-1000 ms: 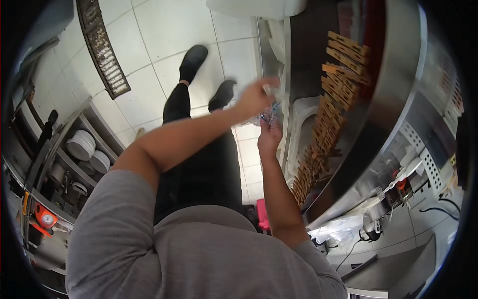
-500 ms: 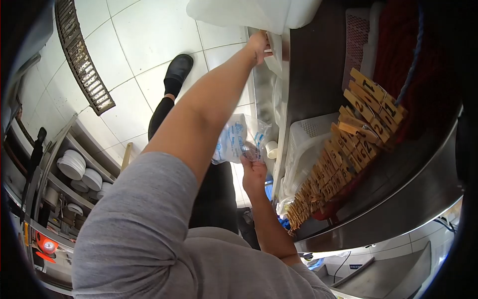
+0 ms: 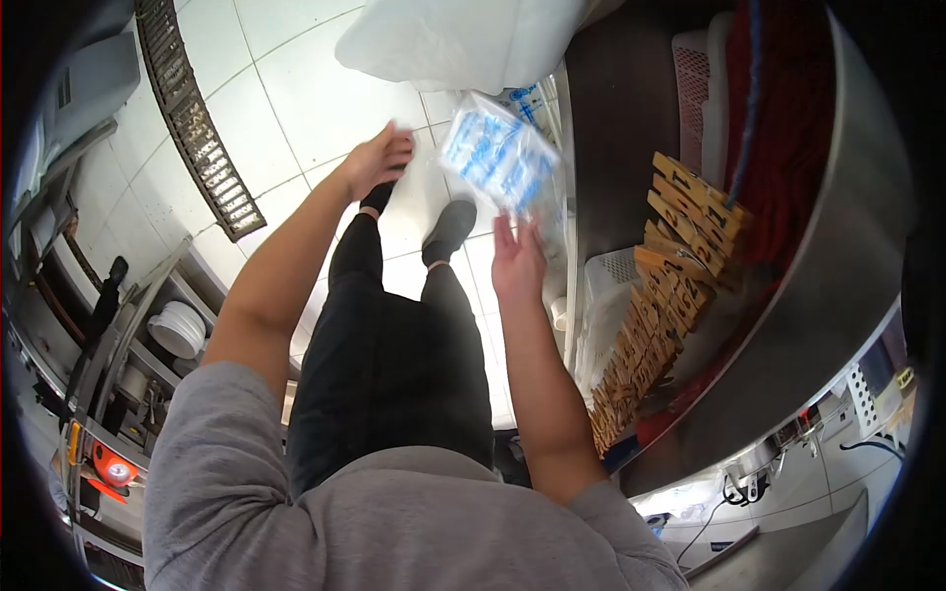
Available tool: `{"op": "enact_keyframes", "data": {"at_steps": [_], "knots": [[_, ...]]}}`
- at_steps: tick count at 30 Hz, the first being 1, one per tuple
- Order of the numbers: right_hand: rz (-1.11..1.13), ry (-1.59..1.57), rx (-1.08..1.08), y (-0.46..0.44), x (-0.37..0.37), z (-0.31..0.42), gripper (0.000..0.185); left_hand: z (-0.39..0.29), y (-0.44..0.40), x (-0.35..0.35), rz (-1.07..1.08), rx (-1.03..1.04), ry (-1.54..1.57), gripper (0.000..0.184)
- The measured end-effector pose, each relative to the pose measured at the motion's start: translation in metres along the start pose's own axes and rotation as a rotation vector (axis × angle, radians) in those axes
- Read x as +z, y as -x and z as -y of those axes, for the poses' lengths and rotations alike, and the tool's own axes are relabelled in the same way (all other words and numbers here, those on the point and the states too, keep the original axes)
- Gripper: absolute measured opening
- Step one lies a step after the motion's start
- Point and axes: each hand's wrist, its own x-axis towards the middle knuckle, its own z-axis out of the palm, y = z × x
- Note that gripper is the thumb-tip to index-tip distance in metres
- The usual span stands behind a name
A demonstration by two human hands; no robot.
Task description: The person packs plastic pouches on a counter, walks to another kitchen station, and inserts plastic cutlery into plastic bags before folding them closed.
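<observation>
Plastic packet, clear with blue print, sits on my feed at upper centre, smeared by motion blur. Its lower edge meets the fingertips of the right hand; I cannot tell whether they pinch the film or merely touch it. More blue lettering shows just beyond its upper corner, near the white container, which the top edge cuts off; I can't make out whether that belongs to the same packet.

None of the packet's print is readable to me. On the wooden clothespins, right of centre, I do read black numerals, 1 and 2 on the uppermost; lower down they crowd too small. The orange dial at lower left is illegible.

I see the packet's long axis slant from upper left to lower right. The left hand, blurred, is unclenched and holding nothing, above the tiled floor.
</observation>
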Motion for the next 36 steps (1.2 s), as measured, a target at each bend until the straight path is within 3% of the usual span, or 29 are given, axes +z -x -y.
{"op": "enact_keyframes", "data": {"at_steps": [1,4,5,8,10,13,17,24,25,26,27,28,30,31,32,33,36], "knots": [[-0.142,-0.113,0.093,-0.006,-0.001,-0.006,0.052,0.012,0.02,-0.012,-0.062,-0.017,-0.027,0.069],[-0.127,0.3,0.103,0.018,0.003,-0.009,0.065,0.064,0.085,-0.053,-0.253,-0.159,-0.068,0.062],[-0.127,0.294,0.096,0.032,-0.001,-0.009,0.065,0.08,0.109,-0.064,-0.277,-0.192,-0.072,0.063],[-0.004,0.921,0.032,0.069,-0.022,0.002,0.065,0.119,0.173,-0.089,-0.388,-0.323,0.015,0.056],[0.042,0.974,0.097,0.092,-0.024,0.014,0.056,0.132,0.204,-0.096,-0.449,-0.352,0.042,0.053],[0.083,0.949,0.276,0.123,-0.019,0.042,0.045,0.102,0.253,-0.077,-0.446,-0.332,-0.108,0.048],[0.07,1.042,0.081,0.178,0.008,0.084,0.034,0.052,0.298,-0.075,-0.337,-0.172,-0.336,0.041],[0.067,1.066,-0.109,0.242,0.023,0.111,0.027,-0.037,0.365,-0.07,-0.441,0.172,-0.61,0.035],[0.054,1.153,-0.177,0.248,0.022,0.112,0.024,-0.063,0.394,-0.034,-0.304,0.269,-0.629,0.031],[0.051,1.465,-0.47,0.252,0.017,0.111,0.025,-0.088,0.429,0.007,-0.162,0.35,-0.65,0.028],[0.024,1.523,-0.462,0.251,0.011,0.112,0.026,-0.112,0.465,0.049,0.017,0.441,-0.672,0.027],[0.043,1.529,-0.689,0.228,-0.018,0.102,0.025,-0.134,0.507,0.092,0.229,0.469,-0.58,0.025],[0.045,1.174,-0.326,0.244,-0.014,0.111,0.023,-0.168,0.592,0.158,0.716,0.604,-0.703,0.033],[0.012,1.108,-0.341,0.238,-0.026,0.106,0.025,-0.172,0.626,0.181,1.014,0.688,-0.646,0.045],[-0.052,1.031,-0.268,0.25,-0.025,0.107,0.025,-0.157,0.634,0.205,1.556,0.669,-0.42,0.056],[-0.09,1.002,-0.218,0.256,-0.031,0.106,0.026,-0.169,0.689,0.223,1.499,0.472,-0.605,0.053],[-0.084,0.981,-0.21,0.261,-0.064,0.091,0.025,-0.147,0.719,0.26,1.758,0.465,-0.533,0.054]]}}
